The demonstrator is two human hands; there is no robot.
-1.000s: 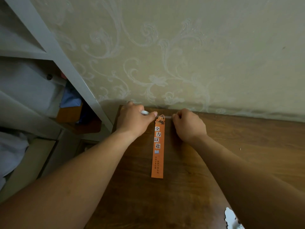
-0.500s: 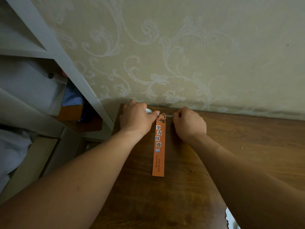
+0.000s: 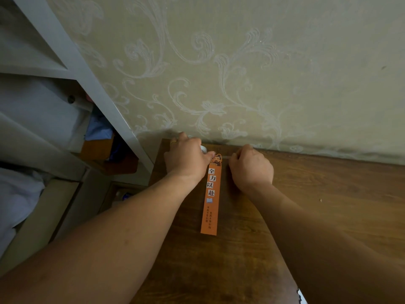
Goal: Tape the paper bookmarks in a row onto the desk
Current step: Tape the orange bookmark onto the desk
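head view. found one orange paper bookmark (image 3: pixel 211 194) flat on the wooden desk (image 3: pixel 339 183), near its left end, top end just short of the patterned wall (image 3: pixel 241 62), bottom end toward the wearer. noted the left hand (image 3: pixel 186 159) with fingers curled round a white tape roll (image 3: pixel 203 148), just left of the bookmark's top, thumb tip at the upper left corner of the paper. noted the right hand (image 3: pixel 252 167) likewise curled, pinching the free end of a clear tape strip (image 3: pixel 225 157) just right of the bookmark's top. judged the strip as drawn taut between roll and right hand, across the cartoon head at the top end, so as to pin that end to the wood on both sides; cannot confirm contact with the paper. judged the thumb placement as a hold against sliding. read on the bookmark, top to bottom in white squares: 全力以赴. saw a small book icon below, then two columns of fine print, too small to read. found no brand on the roll. recorded no second bookmark in view; judged the row barely begun. also logged a grey shelf frame (image 3: pixel 114 115) left of the desk and a white scalloped edge (image 3: pixel 301 298) at the lower margin, identity unclear.
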